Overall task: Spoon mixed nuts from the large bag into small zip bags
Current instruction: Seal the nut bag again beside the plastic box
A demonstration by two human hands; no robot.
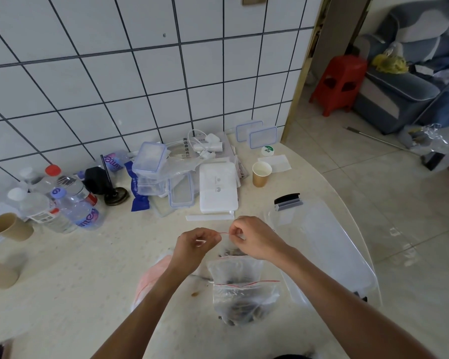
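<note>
My left hand (196,242) and my right hand (252,237) both pinch the red zip strip at the top of a small clear zip bag (228,251), held just above the table with dark nuts showing in its lower part. Nearer to me lie two more small zip bags with red strips, one (233,270) overlapping the other (244,299), both holding dark nuts. A large clear bag with a black slider clip (322,237) lies flat to the right of my hands. A stack of pinkish empty bags (151,275) sits under my left forearm. A spoon is not clearly visible.
The cream table (94,268) carries water bottles (70,203) and paper cups (8,226) at the left, plastic boxes (151,161) and a white box (218,187) at the back, and a paper cup (261,173) beyond them. The table's curved edge runs down the right side.
</note>
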